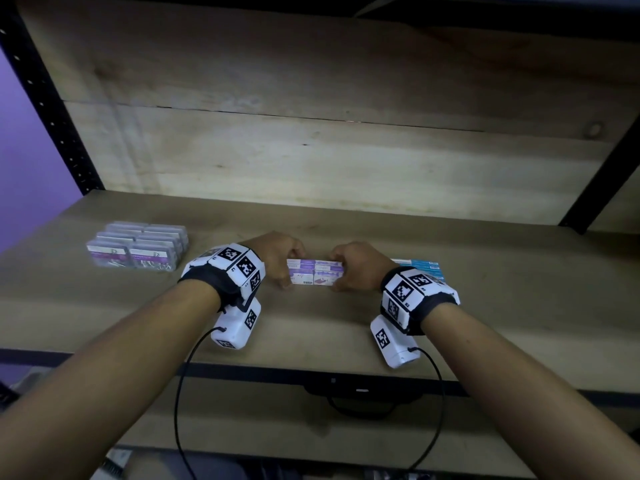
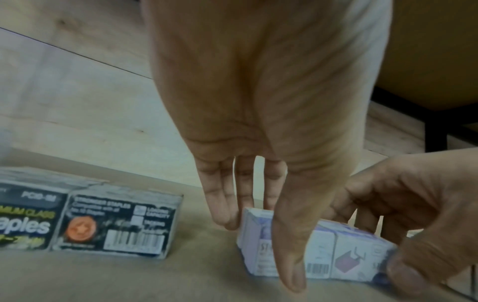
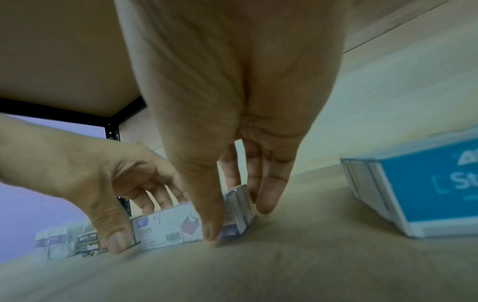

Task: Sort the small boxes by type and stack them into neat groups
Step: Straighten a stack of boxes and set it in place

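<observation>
On the tan wooden shelf (image 1: 346,327), a dark staple-box block (image 1: 136,249) sits at nine o'clock and blue cardboard boxes (image 1: 424,266) at three. Centred, the purple-and-white small boxes (image 1: 315,273) are pinched endwise by left hand (image 1: 277,256) and right hand (image 1: 360,266). Best squeeze evenly, keeping edges flush.

I see purple-and-white boxes (image 1: 315,271) grouped mid-shelf near the front edge, grey staple boxes (image 1: 136,249) stacked toward the left edge, and blue boxes (image 1: 424,266) stacked to the right.
</observation>
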Available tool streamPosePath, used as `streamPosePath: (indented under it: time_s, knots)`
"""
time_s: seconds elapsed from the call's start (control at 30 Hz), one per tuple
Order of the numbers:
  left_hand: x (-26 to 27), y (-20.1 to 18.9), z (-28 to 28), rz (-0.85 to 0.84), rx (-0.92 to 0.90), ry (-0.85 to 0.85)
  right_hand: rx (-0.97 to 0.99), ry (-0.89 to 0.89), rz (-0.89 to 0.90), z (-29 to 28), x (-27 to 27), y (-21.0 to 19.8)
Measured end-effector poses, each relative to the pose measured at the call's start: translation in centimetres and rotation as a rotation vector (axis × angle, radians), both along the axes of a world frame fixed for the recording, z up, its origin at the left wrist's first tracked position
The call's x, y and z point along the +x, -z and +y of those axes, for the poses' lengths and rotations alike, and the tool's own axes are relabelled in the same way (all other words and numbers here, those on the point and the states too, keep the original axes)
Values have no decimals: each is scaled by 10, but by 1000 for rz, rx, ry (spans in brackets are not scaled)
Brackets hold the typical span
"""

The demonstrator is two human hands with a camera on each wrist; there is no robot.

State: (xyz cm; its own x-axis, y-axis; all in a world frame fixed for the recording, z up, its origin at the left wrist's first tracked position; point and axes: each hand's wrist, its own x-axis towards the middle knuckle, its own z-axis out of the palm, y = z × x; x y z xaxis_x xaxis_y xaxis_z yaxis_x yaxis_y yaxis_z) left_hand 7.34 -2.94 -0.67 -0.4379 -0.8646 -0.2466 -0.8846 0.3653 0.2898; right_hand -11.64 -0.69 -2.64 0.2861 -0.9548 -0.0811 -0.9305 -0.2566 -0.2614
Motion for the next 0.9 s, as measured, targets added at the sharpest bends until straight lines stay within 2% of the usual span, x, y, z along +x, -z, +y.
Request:
streamPosePath:
  time_s: [0.5, 0.73, 0.9]
  knots:
    - [2, 10, -5, 2, -64, 20, 4, 60, -60, -2, 3, 1]
    - [6, 12, -5, 63, -42, 14, -1, 83, -108, 0, 3, 2]
    - [7, 11, -6, 48, -22, 7, 2, 79, -106, 0, 2, 0]
